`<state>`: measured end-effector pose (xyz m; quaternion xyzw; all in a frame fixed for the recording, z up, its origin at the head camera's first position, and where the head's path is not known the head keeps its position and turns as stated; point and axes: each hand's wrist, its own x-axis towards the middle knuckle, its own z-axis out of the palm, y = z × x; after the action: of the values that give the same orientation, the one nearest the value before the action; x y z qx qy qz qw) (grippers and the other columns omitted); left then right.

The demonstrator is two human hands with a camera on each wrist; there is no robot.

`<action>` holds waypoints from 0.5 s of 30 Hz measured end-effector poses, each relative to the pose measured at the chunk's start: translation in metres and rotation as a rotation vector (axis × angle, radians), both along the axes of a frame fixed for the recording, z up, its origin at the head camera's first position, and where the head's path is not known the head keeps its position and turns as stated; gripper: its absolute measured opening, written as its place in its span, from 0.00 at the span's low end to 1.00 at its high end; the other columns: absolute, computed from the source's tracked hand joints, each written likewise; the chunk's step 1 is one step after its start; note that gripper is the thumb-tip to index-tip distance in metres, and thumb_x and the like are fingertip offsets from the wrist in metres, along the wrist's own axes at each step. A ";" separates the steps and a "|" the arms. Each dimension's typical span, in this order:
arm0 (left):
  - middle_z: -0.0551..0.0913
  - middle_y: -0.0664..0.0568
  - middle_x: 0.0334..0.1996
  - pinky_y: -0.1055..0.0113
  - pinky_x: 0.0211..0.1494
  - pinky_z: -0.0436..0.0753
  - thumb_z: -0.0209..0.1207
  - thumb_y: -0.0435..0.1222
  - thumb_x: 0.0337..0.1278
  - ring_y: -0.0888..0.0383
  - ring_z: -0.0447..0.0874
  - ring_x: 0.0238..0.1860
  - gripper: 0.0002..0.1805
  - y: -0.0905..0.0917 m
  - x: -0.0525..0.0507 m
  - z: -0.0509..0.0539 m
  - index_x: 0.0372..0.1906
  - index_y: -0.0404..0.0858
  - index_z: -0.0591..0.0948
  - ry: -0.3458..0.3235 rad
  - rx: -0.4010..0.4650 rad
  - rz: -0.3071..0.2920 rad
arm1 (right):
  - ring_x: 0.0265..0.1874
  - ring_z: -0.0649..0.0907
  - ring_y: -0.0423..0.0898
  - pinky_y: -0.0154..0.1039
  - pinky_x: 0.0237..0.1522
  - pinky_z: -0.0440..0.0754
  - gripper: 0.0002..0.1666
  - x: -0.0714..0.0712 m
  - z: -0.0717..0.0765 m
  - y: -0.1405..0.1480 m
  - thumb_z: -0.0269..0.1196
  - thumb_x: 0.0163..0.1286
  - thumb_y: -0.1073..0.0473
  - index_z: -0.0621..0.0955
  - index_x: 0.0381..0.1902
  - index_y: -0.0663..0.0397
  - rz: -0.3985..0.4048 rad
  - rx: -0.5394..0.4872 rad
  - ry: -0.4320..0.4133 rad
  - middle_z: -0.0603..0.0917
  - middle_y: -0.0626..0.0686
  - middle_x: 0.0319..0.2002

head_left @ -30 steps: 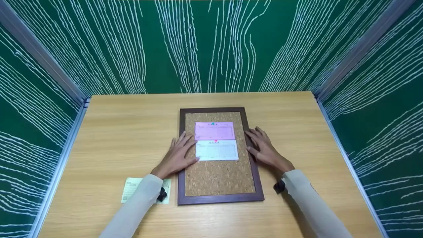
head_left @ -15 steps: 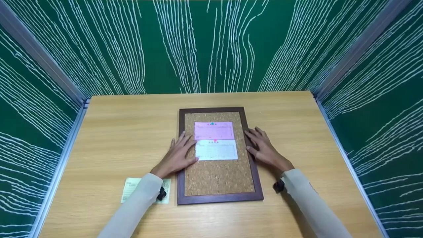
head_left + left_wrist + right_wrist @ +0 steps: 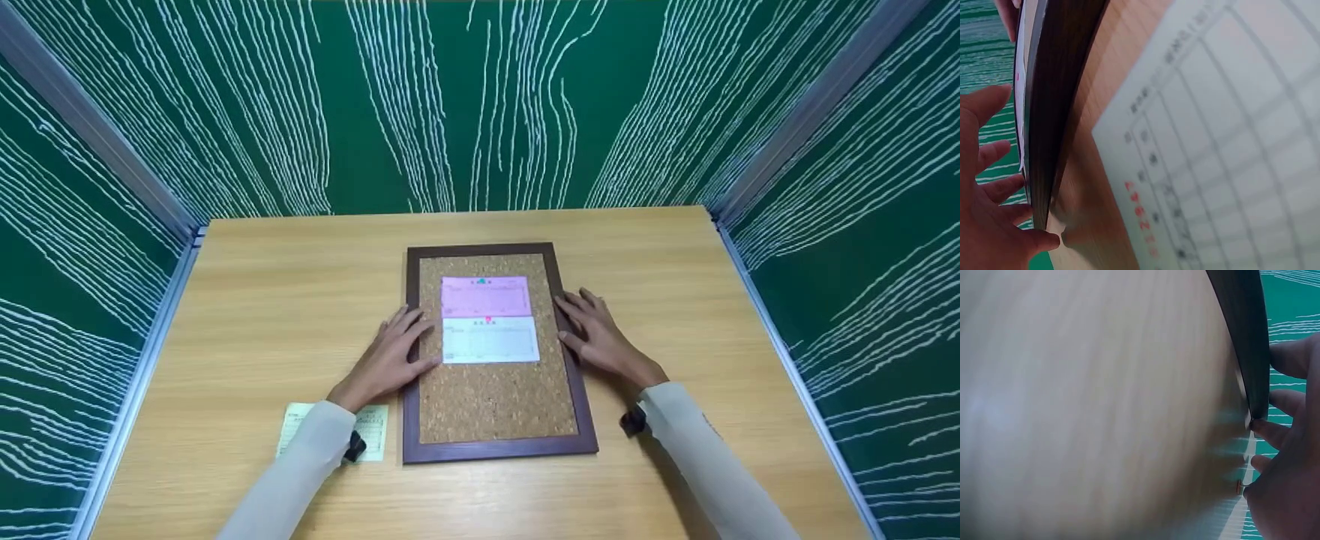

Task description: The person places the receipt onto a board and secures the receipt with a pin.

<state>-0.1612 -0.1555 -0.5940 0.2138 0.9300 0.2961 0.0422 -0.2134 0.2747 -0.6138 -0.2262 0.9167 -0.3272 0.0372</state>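
As seen from above, left of the left hand [image 3: 385, 358]: a green left wall [image 3: 45, 247] with wavy white lines. Behind that hand, partly beneath its pale left sleeve [image 3: 300, 465]: a pale green printed slip [image 3: 373, 427], flat on the wooden table [image 3: 757, 420], with red digits in the left-wrist view. Spread loosely across the left rail of a dark-framed corkboard [image 3: 495, 409]: the left hand, holding nothing, thumb tip just beside a white printed slip [image 3: 491, 343]; firmness of contact impossible to tell. Between the two hands: that corkboard, flat on the table, long sides running away from the wearer. On its cork, right of the left hand: a pink printed slip [image 3: 486, 300] with a green pin [image 3: 481, 281] at its top, and directly below, the white slip with a red pin [image 3: 488, 319]. Against the right rail: the right hand [image 3: 600, 341], fingers lightly bent, touching but not gripping, well apart from the left. Behind the right hand: its pale right sleeve [image 3: 697, 442] and a small black device [image 3: 634, 421]. Farther right: a white-lined green right wall [image 3: 885, 300].
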 end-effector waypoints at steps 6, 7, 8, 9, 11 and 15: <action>0.65 0.35 0.84 0.31 0.86 0.54 0.69 0.49 0.75 0.30 0.54 0.86 0.37 -0.012 0.010 -0.003 0.79 0.36 0.75 0.037 0.047 0.025 | 0.87 0.49 0.71 0.75 0.83 0.37 0.40 -0.001 0.001 0.000 0.63 0.83 0.55 0.65 0.86 0.58 -0.003 0.016 -0.014 0.61 0.68 0.85; 0.65 0.35 0.84 0.31 0.86 0.55 0.69 0.48 0.74 0.29 0.54 0.86 0.37 -0.013 0.012 -0.003 0.79 0.36 0.75 0.040 0.059 0.029 | 0.87 0.49 0.71 0.75 0.83 0.36 0.40 -0.001 0.001 0.000 0.63 0.83 0.55 0.65 0.86 0.58 -0.003 0.019 -0.017 0.61 0.68 0.86; 0.65 0.35 0.84 0.31 0.86 0.55 0.70 0.47 0.74 0.29 0.55 0.85 0.37 -0.014 0.014 -0.004 0.79 0.36 0.76 0.040 0.071 0.034 | 0.87 0.48 0.70 0.74 0.84 0.36 0.40 -0.001 0.001 -0.001 0.62 0.83 0.55 0.65 0.86 0.58 -0.005 0.023 -0.021 0.60 0.68 0.86; 0.65 0.35 0.84 0.31 0.85 0.56 0.70 0.47 0.74 0.29 0.54 0.86 0.36 -0.015 0.015 -0.004 0.79 0.36 0.76 0.036 0.079 0.037 | 0.87 0.48 0.70 0.73 0.84 0.36 0.40 -0.001 0.001 -0.001 0.62 0.83 0.54 0.65 0.86 0.57 -0.006 0.026 -0.026 0.60 0.68 0.86; 0.65 0.35 0.84 0.31 0.85 0.56 0.70 0.46 0.74 0.29 0.55 0.85 0.36 -0.017 0.018 -0.005 0.79 0.35 0.76 0.034 0.087 0.041 | 0.87 0.48 0.70 0.74 0.84 0.36 0.40 -0.001 0.001 0.000 0.62 0.83 0.54 0.65 0.87 0.57 -0.010 0.031 -0.030 0.60 0.67 0.86; 0.66 0.35 0.83 0.31 0.85 0.57 0.71 0.45 0.73 0.29 0.56 0.85 0.35 -0.018 0.020 -0.006 0.77 0.35 0.77 0.038 0.083 0.042 | 0.87 0.48 0.70 0.74 0.84 0.36 0.40 0.000 0.002 0.000 0.62 0.83 0.54 0.65 0.87 0.58 -0.008 0.028 -0.032 0.60 0.67 0.86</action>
<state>-0.1416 -0.1739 -0.5997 0.2015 0.9218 0.3311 0.0094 -0.2137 0.2749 -0.6117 -0.2165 0.9215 -0.3180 0.0539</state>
